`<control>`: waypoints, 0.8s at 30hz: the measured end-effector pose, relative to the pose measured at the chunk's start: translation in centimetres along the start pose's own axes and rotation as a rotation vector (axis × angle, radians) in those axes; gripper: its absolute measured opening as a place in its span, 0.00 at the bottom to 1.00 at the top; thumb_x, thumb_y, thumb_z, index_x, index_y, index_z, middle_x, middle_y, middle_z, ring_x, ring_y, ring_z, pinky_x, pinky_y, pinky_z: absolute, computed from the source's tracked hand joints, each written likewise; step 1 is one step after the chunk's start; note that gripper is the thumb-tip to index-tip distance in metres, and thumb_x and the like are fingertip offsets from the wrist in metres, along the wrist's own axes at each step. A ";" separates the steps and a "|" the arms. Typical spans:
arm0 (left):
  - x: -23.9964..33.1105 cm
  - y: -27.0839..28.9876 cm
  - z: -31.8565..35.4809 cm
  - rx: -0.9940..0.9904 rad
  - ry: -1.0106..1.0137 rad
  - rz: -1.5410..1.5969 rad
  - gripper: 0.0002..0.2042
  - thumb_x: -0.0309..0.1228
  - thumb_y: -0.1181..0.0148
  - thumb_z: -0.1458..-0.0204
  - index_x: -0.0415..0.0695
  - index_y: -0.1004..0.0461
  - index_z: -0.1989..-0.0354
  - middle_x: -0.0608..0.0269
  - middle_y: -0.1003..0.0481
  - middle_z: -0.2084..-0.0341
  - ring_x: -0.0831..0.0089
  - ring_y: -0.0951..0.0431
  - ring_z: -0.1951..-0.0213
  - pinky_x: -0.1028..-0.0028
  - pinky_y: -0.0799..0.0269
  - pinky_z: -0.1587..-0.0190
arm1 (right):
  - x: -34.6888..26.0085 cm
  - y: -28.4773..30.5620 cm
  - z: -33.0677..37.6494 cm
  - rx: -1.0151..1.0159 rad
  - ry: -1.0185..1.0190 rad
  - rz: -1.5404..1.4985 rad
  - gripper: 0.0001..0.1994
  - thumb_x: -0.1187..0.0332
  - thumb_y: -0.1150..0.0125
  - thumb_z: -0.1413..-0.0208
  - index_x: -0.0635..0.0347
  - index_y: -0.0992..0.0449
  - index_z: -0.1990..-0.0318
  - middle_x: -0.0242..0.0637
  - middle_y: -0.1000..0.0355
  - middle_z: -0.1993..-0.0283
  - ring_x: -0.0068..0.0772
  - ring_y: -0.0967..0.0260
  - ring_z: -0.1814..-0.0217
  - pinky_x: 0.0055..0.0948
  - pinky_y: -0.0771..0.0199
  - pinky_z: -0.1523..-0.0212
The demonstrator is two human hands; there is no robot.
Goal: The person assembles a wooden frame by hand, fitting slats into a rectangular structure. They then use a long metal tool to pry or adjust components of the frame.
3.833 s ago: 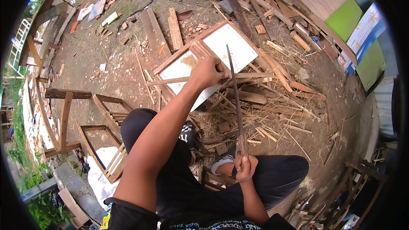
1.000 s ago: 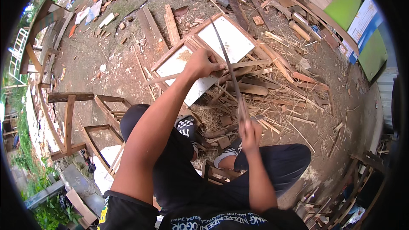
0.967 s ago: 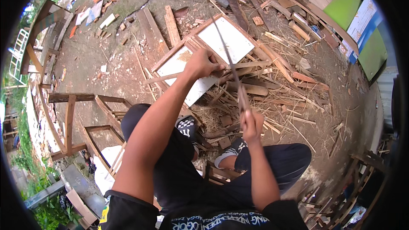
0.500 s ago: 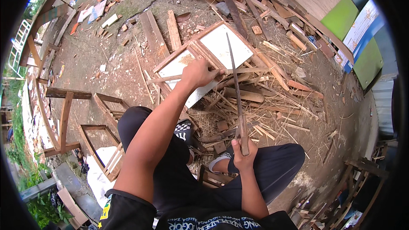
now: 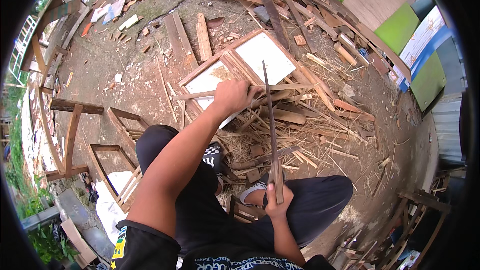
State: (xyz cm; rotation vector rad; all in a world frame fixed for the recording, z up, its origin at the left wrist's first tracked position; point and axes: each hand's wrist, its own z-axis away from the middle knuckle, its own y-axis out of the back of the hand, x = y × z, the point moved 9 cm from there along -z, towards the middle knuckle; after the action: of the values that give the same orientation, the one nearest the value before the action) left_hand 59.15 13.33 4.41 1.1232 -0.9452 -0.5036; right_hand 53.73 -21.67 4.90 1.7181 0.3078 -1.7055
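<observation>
My left hand (image 5: 232, 95) is closed on a thin wooden strip (image 5: 290, 87), which lies crosswise over a wooden frame (image 5: 238, 66) with white panels (image 5: 265, 56). A patch of sawdust (image 5: 220, 73) rests on one panel. In my right hand (image 5: 276, 201) is the wooden handle of a long hand saw (image 5: 271, 125). Its narrow blade appears nearly edge-on and points away from me. The blade crosses the strip just right of my left fingers; whether they touch I cannot tell.
Split sticks and straw-like scraps (image 5: 310, 135) litter the ground beyond my feet. Long planks (image 5: 320, 20) are heaped at the far right, near green boards (image 5: 397, 25). Wooden frames (image 5: 107, 170) stand at my left, beside a white sack (image 5: 112, 210). More scrap wood (image 5: 425, 205) lies lower right.
My right hand has come back toward me and slightly left, drawing the saw with it, so its tip sits lower. My left hand still holds the strip in place.
</observation>
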 end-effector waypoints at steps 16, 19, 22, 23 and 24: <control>-0.4 -0.9 1.3 0.227 -0.081 -0.096 0.25 0.54 0.56 0.30 0.44 0.26 0.64 0.51 0.18 0.74 0.51 0.16 0.74 0.56 0.22 0.72 | -2.7 1.3 3.1 -0.025 0.127 0.241 0.07 0.70 0.37 0.41 0.63 0.24 0.70 0.45 0.30 0.78 0.50 0.26 0.78 0.38 0.30 0.75; -0.4 -0.6 1.6 0.262 -0.069 -0.063 0.22 0.52 0.54 0.30 0.45 0.27 0.64 0.52 0.19 0.74 0.51 0.16 0.73 0.55 0.22 0.71 | -2.8 2.0 3.3 0.056 0.128 0.106 0.07 0.70 0.37 0.41 0.63 0.23 0.69 0.46 0.29 0.78 0.51 0.26 0.78 0.38 0.29 0.75; -0.2 -0.7 1.2 0.292 -0.094 -0.038 0.21 0.52 0.54 0.30 0.46 0.27 0.64 0.52 0.19 0.74 0.51 0.16 0.72 0.56 0.21 0.70 | -2.0 -0.4 -1.8 -0.035 0.177 0.246 0.10 0.68 0.37 0.39 0.63 0.25 0.71 0.49 0.30 0.78 0.51 0.29 0.79 0.42 0.33 0.75; -0.2 -1.1 0.9 0.291 -0.095 -0.043 0.21 0.52 0.54 0.30 0.46 0.27 0.64 0.52 0.19 0.74 0.51 0.16 0.72 0.56 0.21 0.70 | -1.7 -1.3 -5.0 -0.002 0.141 0.209 0.11 0.68 0.37 0.39 0.63 0.26 0.72 0.48 0.31 0.79 0.51 0.30 0.79 0.43 0.35 0.75; -0.2 -1.4 0.9 0.290 -0.091 -0.049 0.21 0.52 0.54 0.30 0.47 0.27 0.64 0.52 0.19 0.75 0.51 0.16 0.73 0.56 0.21 0.70 | -1.3 -2.1 -6.8 0.027 0.106 0.171 0.12 0.68 0.37 0.38 0.63 0.27 0.72 0.48 0.32 0.79 0.52 0.31 0.79 0.44 0.36 0.76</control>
State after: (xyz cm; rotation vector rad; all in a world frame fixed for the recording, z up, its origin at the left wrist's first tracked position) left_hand 58.47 12.46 3.11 1.3962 -1.0963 -0.4704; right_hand 57.69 -15.55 4.86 1.8035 0.1808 -1.5058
